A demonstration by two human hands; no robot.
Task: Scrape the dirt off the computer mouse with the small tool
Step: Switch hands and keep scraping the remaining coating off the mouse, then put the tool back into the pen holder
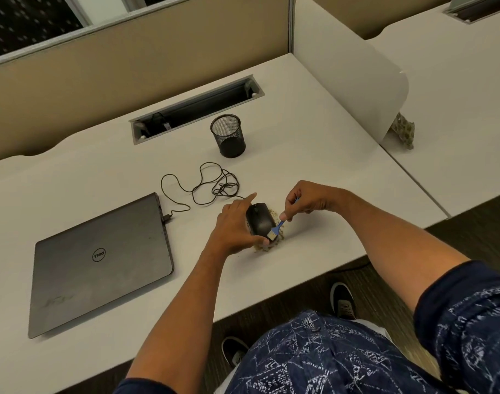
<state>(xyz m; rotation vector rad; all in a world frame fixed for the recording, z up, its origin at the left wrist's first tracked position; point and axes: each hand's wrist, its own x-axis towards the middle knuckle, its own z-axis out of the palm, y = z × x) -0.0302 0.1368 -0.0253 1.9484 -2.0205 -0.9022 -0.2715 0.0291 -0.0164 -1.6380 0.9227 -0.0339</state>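
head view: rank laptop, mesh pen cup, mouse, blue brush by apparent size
1. laptop, by far the largest
2. mesh pen cup
3. mouse, partly covered by the left hand, so its place against the cup is unsure
4. blue brush, held in the right hand, smallest

Office: partitioned desk (299, 143), laptop (101, 260).

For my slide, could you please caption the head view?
Left hand steadies a black mouse while right hand brushes dirt off with a small blue brush.
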